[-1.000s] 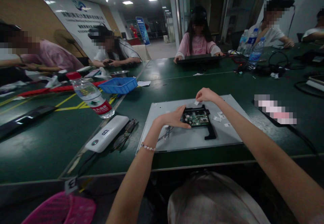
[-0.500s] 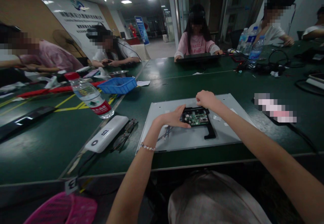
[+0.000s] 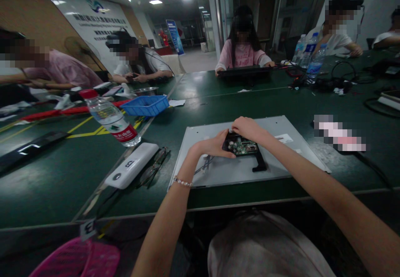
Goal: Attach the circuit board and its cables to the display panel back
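A flat grey metal panel point(image 3: 281, 129) lies on the table in front of me. On it sits a black bracket point(image 3: 260, 162) that frames a green circuit board point(image 3: 246, 147). My left hand point(image 3: 213, 145) grips the bracket's left side, thumb below and fingers above. Over the bracket's far edge, my right hand point(image 3: 247, 127) is closed with bent fingers; its fingertips are hidden, so whatever they pinch does not show. Thin cables point(image 3: 204, 165) lie on the panel below my left hand.
Left of the panel are eyeglasses point(image 3: 153, 167), a white power bank point(image 3: 131, 165), a water bottle point(image 3: 114, 120) and a blue tray point(image 3: 146, 106). A phone point(image 3: 339, 135) with a cable lies to the right. Several people sit around the green table point(image 3: 215, 95).
My right hand has moved left along the bracket's far edge, closer to my left hand. My left hand keeps its hold on the bracket.
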Motion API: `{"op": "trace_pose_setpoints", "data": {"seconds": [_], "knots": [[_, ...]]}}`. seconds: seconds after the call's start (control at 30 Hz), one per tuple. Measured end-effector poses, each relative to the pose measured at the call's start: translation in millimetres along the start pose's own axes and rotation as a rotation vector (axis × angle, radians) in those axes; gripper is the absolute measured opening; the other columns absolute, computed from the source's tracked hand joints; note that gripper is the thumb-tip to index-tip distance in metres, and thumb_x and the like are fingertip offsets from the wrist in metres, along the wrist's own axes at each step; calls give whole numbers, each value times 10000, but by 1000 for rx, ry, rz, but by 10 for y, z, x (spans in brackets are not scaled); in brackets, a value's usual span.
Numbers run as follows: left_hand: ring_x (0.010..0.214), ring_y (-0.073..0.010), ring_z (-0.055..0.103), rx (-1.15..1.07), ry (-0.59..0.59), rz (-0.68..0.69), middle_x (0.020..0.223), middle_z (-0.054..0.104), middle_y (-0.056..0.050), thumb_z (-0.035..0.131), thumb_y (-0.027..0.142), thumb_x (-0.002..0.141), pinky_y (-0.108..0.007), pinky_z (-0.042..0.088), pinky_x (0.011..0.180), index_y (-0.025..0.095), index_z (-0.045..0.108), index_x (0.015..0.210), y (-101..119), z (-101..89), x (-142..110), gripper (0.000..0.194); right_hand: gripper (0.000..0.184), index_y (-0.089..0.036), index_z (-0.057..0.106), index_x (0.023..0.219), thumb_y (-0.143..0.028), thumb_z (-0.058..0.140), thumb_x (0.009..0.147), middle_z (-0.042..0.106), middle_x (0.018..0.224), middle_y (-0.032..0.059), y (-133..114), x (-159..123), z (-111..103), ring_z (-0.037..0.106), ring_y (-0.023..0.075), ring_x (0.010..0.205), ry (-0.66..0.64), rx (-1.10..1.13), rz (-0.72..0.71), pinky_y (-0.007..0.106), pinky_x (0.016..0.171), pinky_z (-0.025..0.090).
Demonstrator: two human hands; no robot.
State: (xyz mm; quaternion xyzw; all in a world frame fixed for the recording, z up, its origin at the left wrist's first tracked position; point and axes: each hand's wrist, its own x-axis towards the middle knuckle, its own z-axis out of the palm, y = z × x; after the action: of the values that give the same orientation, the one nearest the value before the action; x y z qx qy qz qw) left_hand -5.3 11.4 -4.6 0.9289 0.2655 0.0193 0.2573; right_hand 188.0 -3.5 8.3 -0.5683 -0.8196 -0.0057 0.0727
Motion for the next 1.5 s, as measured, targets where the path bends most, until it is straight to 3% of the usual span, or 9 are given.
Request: {"op": "trace_pose_setpoints", "data": {"seconds": [0.17, 0.53, 0.93, 1.1, 1.23, 1.5], "knots": [[1418, -353, 185, -15, -10, -12, 1536, 186, -194, 670, 670, 638, -474, 181, 1166, 111, 92, 1471, 61, -24, 6, 1157, 274, -146, 734, 942, -216, 471, 913, 713, 959, 146, -77, -7, 64, 655, 235, 904, 22, 34, -21, 273, 733, 430], [1410, -349, 208, -28, -11, -36, 1527, 219, -179, 663, 661, 649, -456, 194, 1163, 124, 121, 1465, 86, -35, -10, 1117, 272, -188, 745, 972, -142, 503, 857, 729, 979, 69, 63, -52, 121, 639, 179, 920, 29, 248, -80, 224, 772, 413], [1396, -344, 242, -15, 1, -19, 1517, 231, -190, 677, 640, 659, -456, 210, 1155, 114, 149, 1452, 68, -24, -1, 1089, 286, -109, 690, 1014, -107, 432, 891, 690, 1049, 156, -64, -101, 123, 622, 218, 970, 9, 124, -76, 264, 797, 423], [1392, -346, 249, -12, 14, 16, 1500, 261, -191, 683, 612, 681, -481, 219, 1144, 119, 160, 1450, 31, -9, 3, 1052, 308, -141, 714, 1001, -80, 453, 848, 708, 1044, 119, 27, -58, 158, 622, 204, 977, -4, 283, -139, 250, 816, 419], [1395, -352, 244, -18, 1, -20, 1501, 255, -197, 691, 595, 681, -488, 218, 1141, 114, 166, 1451, 59, -28, 0, 1049, 330, -152, 730, 996, -66, 466, 817, 726, 1023, 98, 87, -11, 192, 639, 191, 930, 3, 398, -93, 244, 800, 427], [1414, -346, 201, -16, 3, -34, 1531, 180, -221, 698, 598, 667, -464, 204, 1149, 75, 100, 1462, 76, -30, -12, 1123, 306, -145, 726, 982, -69, 485, 808, 715, 1035, 122, 34, -76, 113, 626, 234, 974, 67, 366, -111, 290, 835, 435]]}}
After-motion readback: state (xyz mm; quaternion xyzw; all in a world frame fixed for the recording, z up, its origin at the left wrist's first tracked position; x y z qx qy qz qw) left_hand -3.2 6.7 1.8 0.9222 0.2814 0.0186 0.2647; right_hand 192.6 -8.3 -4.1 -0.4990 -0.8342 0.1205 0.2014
